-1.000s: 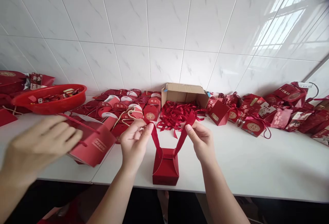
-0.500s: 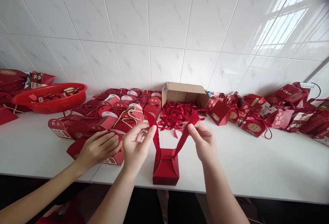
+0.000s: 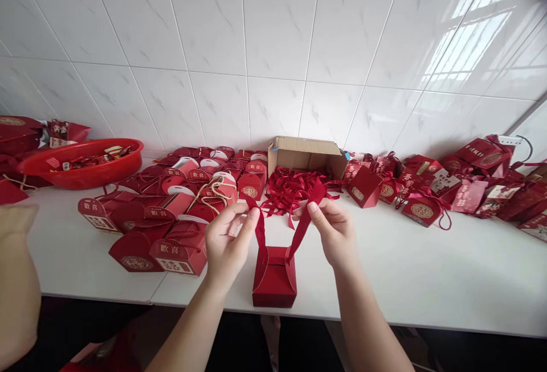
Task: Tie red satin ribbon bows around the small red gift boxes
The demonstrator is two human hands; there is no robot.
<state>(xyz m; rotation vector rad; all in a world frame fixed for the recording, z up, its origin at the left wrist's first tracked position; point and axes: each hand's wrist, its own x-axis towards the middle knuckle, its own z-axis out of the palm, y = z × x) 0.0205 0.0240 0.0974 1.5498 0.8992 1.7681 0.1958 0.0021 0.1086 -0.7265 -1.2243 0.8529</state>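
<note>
A small red gift box point(image 3: 274, 283) stands upright near the front edge of the white table, its top flaps folded together. A red ribbon point(image 3: 301, 229) runs from the box top, one end up to each hand. My left hand point(image 3: 228, 235) pinches the left end between thumb and fingers. Opposite it, my right hand point(image 3: 333, 232) pinches the right end, whose tip sticks up above the thumb. Both hands hang above the box, one to each side, and do not touch it.
Several red gift boxes point(image 3: 179, 249) crowd the table on the left, beside a red basin point(image 3: 85, 181) of wrapped sweets. A cardboard box point(image 3: 305, 145) with loose red ribbons point(image 3: 284, 187) stands behind. More red boxes point(image 3: 421, 211) lie right. Another person's blurred hand point(image 3: 17, 235) is at far left.
My right hand has come slightly inward and down with its ribbon end. The other person's hand has left the boxes and moved to the far left. My left hand is almost still.
</note>
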